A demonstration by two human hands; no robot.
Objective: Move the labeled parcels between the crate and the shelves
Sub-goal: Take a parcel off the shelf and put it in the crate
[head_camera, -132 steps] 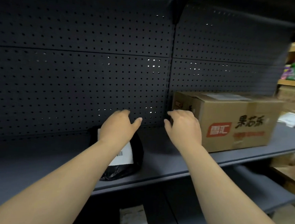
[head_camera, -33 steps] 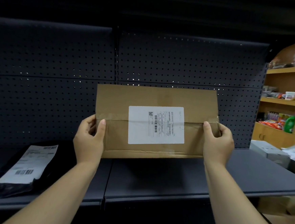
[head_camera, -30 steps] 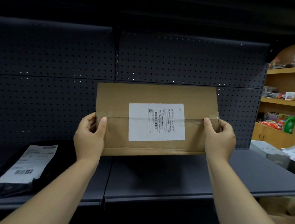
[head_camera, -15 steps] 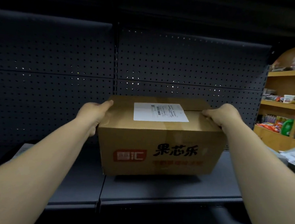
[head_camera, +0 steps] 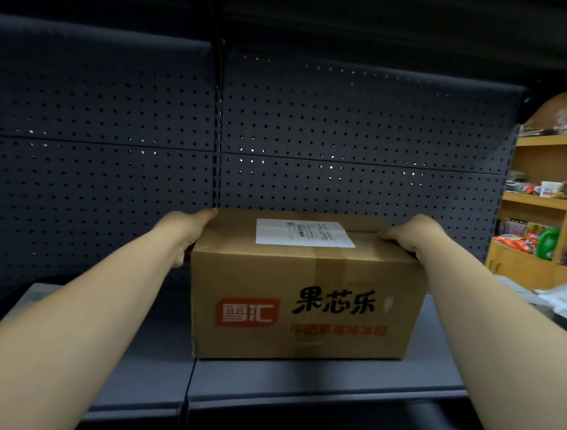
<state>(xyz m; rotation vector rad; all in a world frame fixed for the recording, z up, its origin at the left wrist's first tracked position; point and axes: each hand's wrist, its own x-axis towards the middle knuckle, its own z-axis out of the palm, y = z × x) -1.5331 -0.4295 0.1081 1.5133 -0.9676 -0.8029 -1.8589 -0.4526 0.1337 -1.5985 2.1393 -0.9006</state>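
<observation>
From the head camera, a cardboard box [head_camera: 303, 284] with a white shipping label [head_camera: 304, 232] on its top sits flat on the dark metal shelf [head_camera: 296, 382], close to the perforated back panel [head_camera: 348, 152]. The left hand [head_camera: 185, 232] wraps the box's upper left edge, thumb up by the top corner, and the right hand [head_camera: 409, 236] curls over the upper right edge, so both hold the box between them.

The step in hand looks like seating the box on the shelf. To do it well, the person would push it squarely back until it meets the panel, keep the printed face forward and the label upward, then let go with both hands together.

Half a second ago the box sat a little further forward and slightly tilted; a second ago it was held up in the air with the label facing the camera.
</observation>
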